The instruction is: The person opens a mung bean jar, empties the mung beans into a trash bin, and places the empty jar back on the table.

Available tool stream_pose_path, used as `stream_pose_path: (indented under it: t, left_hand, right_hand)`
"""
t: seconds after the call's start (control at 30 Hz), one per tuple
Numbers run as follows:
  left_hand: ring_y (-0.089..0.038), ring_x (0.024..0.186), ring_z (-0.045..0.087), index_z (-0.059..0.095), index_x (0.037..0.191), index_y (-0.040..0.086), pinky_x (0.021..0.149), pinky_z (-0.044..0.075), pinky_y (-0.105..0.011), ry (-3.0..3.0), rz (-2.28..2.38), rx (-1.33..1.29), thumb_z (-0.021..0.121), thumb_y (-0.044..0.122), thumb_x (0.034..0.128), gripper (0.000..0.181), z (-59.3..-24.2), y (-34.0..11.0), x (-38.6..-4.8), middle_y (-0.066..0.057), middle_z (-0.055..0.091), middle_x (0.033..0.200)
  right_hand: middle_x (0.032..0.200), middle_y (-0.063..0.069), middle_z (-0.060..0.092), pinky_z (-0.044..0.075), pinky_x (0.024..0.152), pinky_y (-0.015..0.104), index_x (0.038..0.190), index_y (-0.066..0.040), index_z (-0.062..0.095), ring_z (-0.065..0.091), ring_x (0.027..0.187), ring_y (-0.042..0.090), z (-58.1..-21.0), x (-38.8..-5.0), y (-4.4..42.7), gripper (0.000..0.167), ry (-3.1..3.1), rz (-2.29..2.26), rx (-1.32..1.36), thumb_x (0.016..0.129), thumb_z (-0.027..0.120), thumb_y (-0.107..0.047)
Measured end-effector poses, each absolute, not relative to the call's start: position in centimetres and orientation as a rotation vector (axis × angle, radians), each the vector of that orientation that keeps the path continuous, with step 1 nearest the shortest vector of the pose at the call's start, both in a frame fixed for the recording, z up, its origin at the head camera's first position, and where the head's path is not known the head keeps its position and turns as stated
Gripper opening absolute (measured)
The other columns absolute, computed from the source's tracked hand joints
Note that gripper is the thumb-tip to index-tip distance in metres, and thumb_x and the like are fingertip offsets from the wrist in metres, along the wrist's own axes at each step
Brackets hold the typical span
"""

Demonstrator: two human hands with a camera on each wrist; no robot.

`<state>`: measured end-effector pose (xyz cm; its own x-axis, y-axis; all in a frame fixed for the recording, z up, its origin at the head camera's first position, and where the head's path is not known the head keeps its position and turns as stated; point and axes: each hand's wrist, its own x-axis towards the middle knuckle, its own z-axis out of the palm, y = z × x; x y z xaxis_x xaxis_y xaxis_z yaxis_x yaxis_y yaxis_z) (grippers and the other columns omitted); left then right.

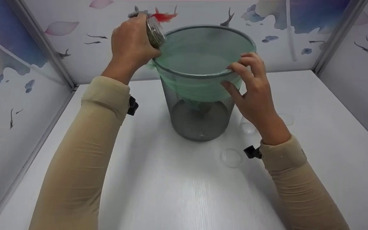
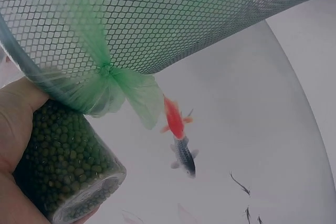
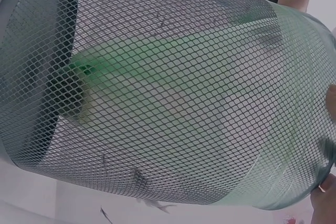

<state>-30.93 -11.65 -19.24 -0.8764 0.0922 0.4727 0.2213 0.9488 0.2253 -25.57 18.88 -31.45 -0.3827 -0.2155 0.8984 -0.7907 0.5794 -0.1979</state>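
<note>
My left hand (image 1: 131,43) grips a clear jar of green beans (image 2: 68,156), which look like mung beans, beside the left rim of a mesh wastebasket (image 1: 200,121). The jar leans, its clear base pointing down and away from the basket in the left wrist view. A thin green plastic bag (image 1: 200,57) lines the basket and folds over its rim; a knot in it (image 2: 107,70) hangs outside, near the jar. My right hand (image 1: 252,86) holds the rim at the right front, fingers over the edge and thumb outside. Through the mesh, a dark lump (image 3: 68,95) shows low down, its kind unclear.
A clear round disc (image 1: 232,158) lies on the white table (image 1: 171,191) in front of the basket. Another small clear round piece (image 1: 248,128) and a faint disc (image 1: 287,119) lie by the right forearm. Printed panels (image 1: 85,67) stand behind and at both sides.
</note>
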Motion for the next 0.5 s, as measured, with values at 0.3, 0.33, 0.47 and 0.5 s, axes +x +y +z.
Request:
stream_pose_path:
  t: [0.3, 0.33, 0.47, 0.5]
  left_hand:
    - [-0.039, 0.128, 0.060, 0.047, 0.154, 0.000, 0.109, 0.048, -0.052, -2.603, -0.222, -0.257, 0.084, 0.030, 0.0905, 0.080, -19.30, -10.93, -30.88, -0.020, 0.064, 0.143]
    - [-0.039, 0.128, 0.060, 0.047, 0.154, 0.000, 0.108, 0.048, -0.052, -2.602, -0.205, -0.261, 0.084, 0.030, 0.0906, 0.079, -19.29, -10.88, -30.85, -0.020, 0.063, 0.142]
    - [-0.040, 0.125, 0.062, 0.050, 0.149, -0.001, 0.104, 0.050, -0.053, -2.589, -0.130, -0.276, 0.084, 0.029, 0.0905, 0.074, -19.26, -10.75, -30.77, -0.021, 0.065, 0.138]
    - [-0.040, 0.124, 0.063, 0.051, 0.148, -0.001, 0.103, 0.051, -0.053, -2.585, -0.116, -0.277, 0.084, 0.029, 0.0903, 0.073, -19.24, -10.72, -30.75, -0.021, 0.066, 0.137]
  right_hand:
    - [0.126, 0.020, 0.057, 0.038, 0.119, 0.055, 0.130, -0.007, 0.067, 0.047, 0.139, 0.038, -31.47, -25.62, 19.04, 0.031, -1.899, 0.790, 0.816, 0.101, 0.076, -0.016]
    - [0.126, 0.020, 0.057, 0.038, 0.119, 0.055, 0.129, -0.007, 0.067, 0.047, 0.139, 0.038, -31.49, -25.63, 19.03, 0.031, -1.898, 0.790, 0.818, 0.101, 0.076, -0.016]
    - [0.127, 0.021, 0.057, 0.038, 0.119, 0.055, 0.129, -0.006, 0.067, 0.047, 0.140, 0.038, -31.57, -25.65, 18.98, 0.031, -1.901, 0.787, 0.821, 0.101, 0.076, -0.016]
    - [0.127, 0.021, 0.056, 0.039, 0.118, 0.055, 0.129, -0.006, 0.067, 0.047, 0.140, 0.038, -31.56, -25.66, 18.98, 0.031, -1.902, 0.785, 0.820, 0.101, 0.075, -0.016]
